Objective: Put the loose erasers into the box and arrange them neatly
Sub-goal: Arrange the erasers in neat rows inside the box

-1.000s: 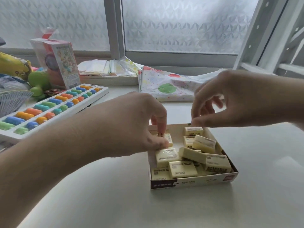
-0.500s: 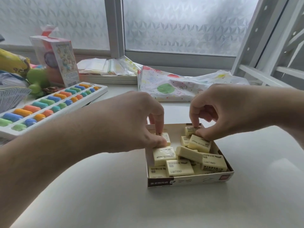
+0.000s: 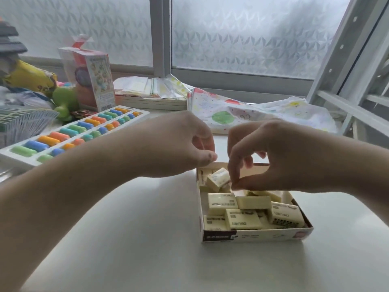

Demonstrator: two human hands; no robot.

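Pale yellow erasers (image 3: 243, 219) fill a low cardboard box (image 3: 254, 236) that sits open on the white table (image 3: 147, 239). Each eraser is a small flat block with dark print on its top. They lie in a messy pile, some on top of others. Most near the front lie flat with their long sides running left to right. One eraser (image 3: 217, 178) at the back left of the box is tipped up on an edge, with one corner pointing up and to the right.

The right hand (image 3: 280, 157) hangs over the back of the box. Its thumb and first finger are pinched together just beside the tipped eraser. I cannot tell if they hold it. The left hand (image 3: 179, 144) is over the back left corner of the box. Its fingers curl in close to the thumb, and I cannot see anything in them.

A white tray of colourful chalks (image 3: 69, 135) lies far to the left of the box.
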